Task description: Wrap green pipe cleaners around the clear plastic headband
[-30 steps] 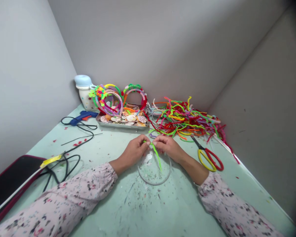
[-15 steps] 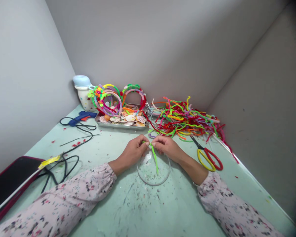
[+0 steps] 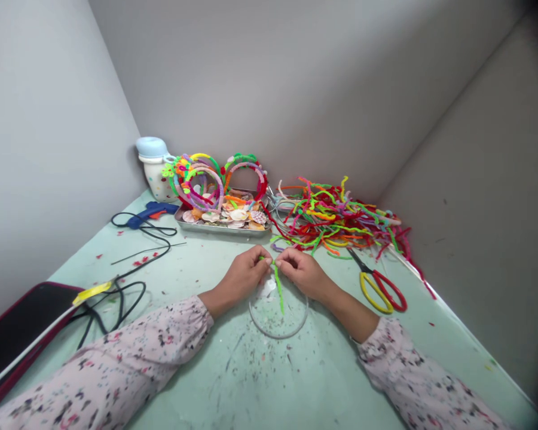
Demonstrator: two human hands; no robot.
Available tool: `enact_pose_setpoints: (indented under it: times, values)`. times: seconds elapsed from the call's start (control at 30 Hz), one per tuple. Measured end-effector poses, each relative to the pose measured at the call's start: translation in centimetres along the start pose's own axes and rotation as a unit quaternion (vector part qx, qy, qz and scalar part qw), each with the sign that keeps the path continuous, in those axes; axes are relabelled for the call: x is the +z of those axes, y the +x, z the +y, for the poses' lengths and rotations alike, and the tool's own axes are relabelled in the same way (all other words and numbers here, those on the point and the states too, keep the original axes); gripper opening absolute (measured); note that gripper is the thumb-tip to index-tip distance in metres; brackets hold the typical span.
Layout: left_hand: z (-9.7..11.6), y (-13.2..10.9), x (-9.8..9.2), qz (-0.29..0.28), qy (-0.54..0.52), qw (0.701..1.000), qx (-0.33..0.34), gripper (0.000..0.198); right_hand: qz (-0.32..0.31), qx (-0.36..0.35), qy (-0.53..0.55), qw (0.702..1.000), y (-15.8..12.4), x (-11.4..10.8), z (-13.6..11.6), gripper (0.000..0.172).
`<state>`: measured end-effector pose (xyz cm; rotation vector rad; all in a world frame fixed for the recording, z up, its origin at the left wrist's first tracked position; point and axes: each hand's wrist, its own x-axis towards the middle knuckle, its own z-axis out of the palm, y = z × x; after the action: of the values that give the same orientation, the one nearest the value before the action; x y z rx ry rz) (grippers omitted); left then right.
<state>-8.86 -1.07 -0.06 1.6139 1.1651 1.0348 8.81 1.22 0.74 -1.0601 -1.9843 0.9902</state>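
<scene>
Between the fingertips of both hands is a bright green pipe cleaner (image 3: 278,291), one end hanging down toward me. My left hand (image 3: 247,270) pinches it from the left, and my right hand (image 3: 301,270) pinches it from the right, the two nearly touching. Below them a grey wire ring (image 3: 278,336) shows its near arc; its far part is hidden by my hands, so I cannot tell if the pipe cleaner goes round it. A small white piece (image 3: 267,289) lies on the table inside the ring.
Behind stands a metal tray (image 3: 224,229) of shells and pipe-cleaner headbands (image 3: 204,185). A heap of coloured pipe cleaners (image 3: 336,215) and scissors (image 3: 381,291) are to the right. At left are a white jar (image 3: 158,179), a blue glue gun (image 3: 150,214), black cables (image 3: 124,304) and a dark tablet-like slab (image 3: 27,322).
The hanging end of the green pipe cleaner has swung slightly left. My hands keep their pinch with little movement; the whole view has shifted a touch.
</scene>
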Motion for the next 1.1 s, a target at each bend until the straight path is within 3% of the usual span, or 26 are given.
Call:
enact_pose_setpoints:
  times: [1.1]
  values:
    - [0.37, -0.01, 0.08, -0.009, -0.014, 1.000, -0.007, 0.016, -0.027, 0.010, 0.037, 0.999, -0.19, -0.32, 0.26, 0.016]
